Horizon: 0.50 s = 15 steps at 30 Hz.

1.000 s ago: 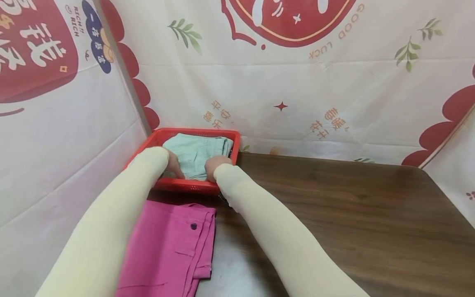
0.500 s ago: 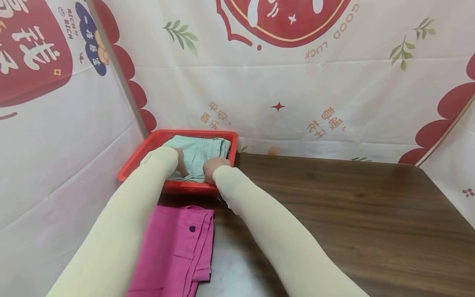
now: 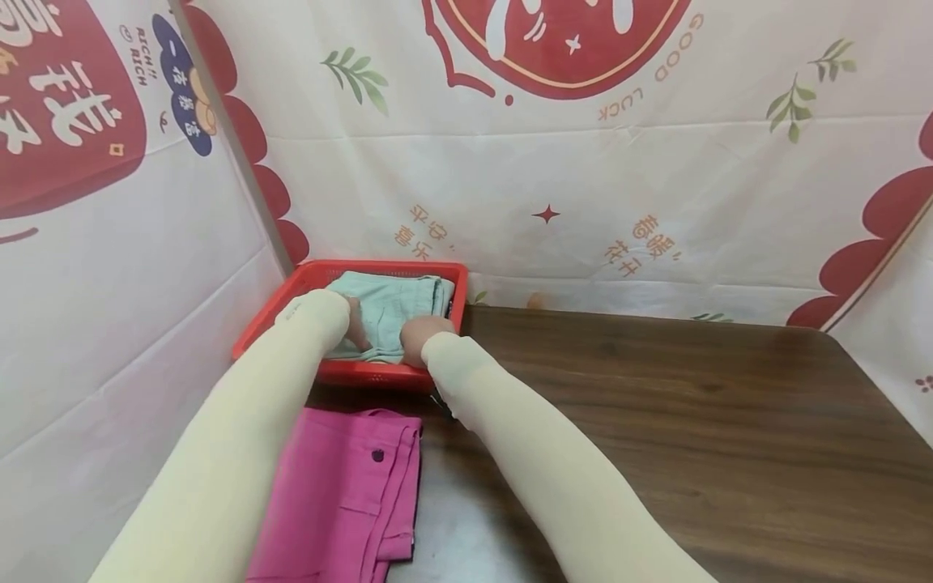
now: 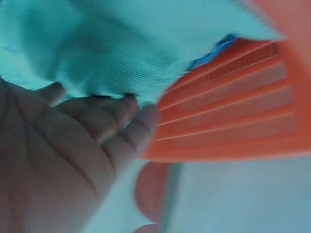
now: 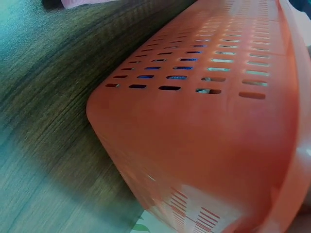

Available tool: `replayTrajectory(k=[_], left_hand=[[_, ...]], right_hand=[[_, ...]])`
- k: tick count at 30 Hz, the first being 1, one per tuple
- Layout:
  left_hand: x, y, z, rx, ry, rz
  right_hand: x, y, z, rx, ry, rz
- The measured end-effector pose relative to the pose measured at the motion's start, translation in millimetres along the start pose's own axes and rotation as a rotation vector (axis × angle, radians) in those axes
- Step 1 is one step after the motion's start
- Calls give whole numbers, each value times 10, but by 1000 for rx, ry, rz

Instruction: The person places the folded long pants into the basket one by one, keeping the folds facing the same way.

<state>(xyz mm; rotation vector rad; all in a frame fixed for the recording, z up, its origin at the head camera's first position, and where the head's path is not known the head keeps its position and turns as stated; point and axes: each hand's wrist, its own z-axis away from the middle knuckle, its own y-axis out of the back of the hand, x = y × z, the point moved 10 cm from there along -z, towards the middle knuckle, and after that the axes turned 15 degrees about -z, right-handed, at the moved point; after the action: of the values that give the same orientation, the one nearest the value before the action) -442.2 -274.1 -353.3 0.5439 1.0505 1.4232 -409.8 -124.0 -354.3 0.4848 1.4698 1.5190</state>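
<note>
and there it is, the left hand [image 3: 357, 325] has slid a little inward over the last second, off the near rim and onto the folded mint-green garment [image 3: 397, 301], while the right hand [image 3: 426, 336] barely budges at the near right corner of the red basket [image 3: 375, 372]. since half a second ago, hardly anything moves at all! the garment, perhaps trousers, lies inside the basket, its folded layers stacked toward the right side.

over to the left wrist view: the fingers [image 4: 138, 128] are fairly straight and loosely relaxed, tips touching the edge of the ribbed cloth, no pinch visible from here. the right hand's fingers are hidden, so i can't tell whether they're spread or gripping; its wrist view gives us mostly the basket's slotted wall. there's a scrap of something blue [image 4: 214, 52] beneath the mint cloth too, too little of it to name.

what does that shift mean? to my eye, the folded cloth is in and this is the settling stage, neatening how it sits. meanwhile, the magenta garment [image 3: 328, 494], dark button showing, lies folded on the tabletop [image 3: 656, 405], just in front of the basket, with neither hand touching it.
</note>
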Motion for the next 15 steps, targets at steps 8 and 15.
replayTrajectory(k=[8, 15], left_hand=[[675, 651, 128, 384, -356, 39], [1104, 558, 92, 285, -455, -19]], right_hand=[[43, -24, -21, 8, 3, 9], [24, -60, -55, 21, 18, 36]])
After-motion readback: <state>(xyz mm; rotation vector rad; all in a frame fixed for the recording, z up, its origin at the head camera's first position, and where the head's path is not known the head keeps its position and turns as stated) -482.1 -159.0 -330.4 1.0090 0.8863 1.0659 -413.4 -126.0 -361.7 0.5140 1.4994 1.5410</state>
